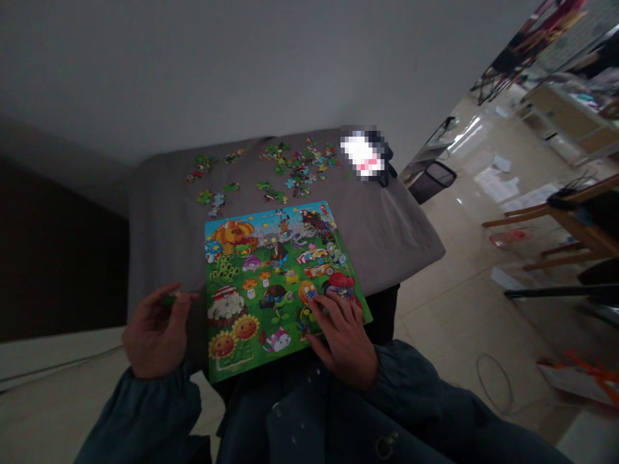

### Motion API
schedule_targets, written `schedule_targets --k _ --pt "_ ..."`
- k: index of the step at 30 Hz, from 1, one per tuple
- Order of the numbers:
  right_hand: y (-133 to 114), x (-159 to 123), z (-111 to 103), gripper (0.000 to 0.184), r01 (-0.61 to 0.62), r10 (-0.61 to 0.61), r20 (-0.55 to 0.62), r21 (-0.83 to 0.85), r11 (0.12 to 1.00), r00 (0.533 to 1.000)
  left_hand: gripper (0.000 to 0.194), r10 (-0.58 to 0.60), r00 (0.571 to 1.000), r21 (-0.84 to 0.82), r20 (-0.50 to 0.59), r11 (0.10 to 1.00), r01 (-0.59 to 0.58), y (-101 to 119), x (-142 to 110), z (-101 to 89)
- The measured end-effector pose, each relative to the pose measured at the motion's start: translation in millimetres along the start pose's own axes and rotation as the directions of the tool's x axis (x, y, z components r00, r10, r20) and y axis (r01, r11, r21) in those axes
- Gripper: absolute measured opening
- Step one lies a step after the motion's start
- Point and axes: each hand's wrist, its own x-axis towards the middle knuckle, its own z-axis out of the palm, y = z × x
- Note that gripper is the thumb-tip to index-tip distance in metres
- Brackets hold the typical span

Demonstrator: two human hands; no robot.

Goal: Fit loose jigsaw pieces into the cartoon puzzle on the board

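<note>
A colourful cartoon puzzle board (275, 270) with flowers, mushrooms and a pumpkin lies at the near edge of the grey-covered table, partly over my lap. My left hand (157, 332) is held just left of the board, thumb and fingers closed on a small greenish jigsaw piece (169, 299), which is mostly hidden. On the board's lower right corner rests my right hand (344, 335), its fingers stretched out over the picture. Loose jigsaw pieces (304, 169) lie scattered beyond the board, with smaller groups towards the left.
A blurred-out white item with dark straps (365, 154) sits at the table's back right. The grey cloth (387, 238) drapes over the table, against a plain wall (242, 71). To the right are a dark bin (432, 180), a wooden chair (570, 219) and papers on the floor.
</note>
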Motion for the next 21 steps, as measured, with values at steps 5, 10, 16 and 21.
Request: schedule_targets --k 5,10,16,21 --pt "-1.7 -0.9 0.8 0.052 -0.009 0.009 0.015 0.003 1.0 1.0 0.041 -0.014 1.0 -0.094 0.012 0.995 0.015 -1.1 -0.3 0.3" --pt "-2.3 -1.2 -1.0 0.051 -0.002 0.002 -0.016 0.002 1.0 1.0 0.043 -0.023 0.999 -0.129 0.03 0.991 0.027 -2.6 1.8 3.3" --pt "4.4 -0.8 -10.8 0.044 0.02 -0.012 -0.138 0.057 0.998 0.99 0.051 -0.022 0.992 -0.115 0.127 0.993 0.037 16.1 -8.8 -11.0" --pt "7.1 -1.1 -22.9 0.043 0.096 -0.056 -0.185 0.212 0.972 0.981 0.059 -0.077 0.936 -0.086 0.342 0.99 0.113 59.2 -44.4 -23.5"
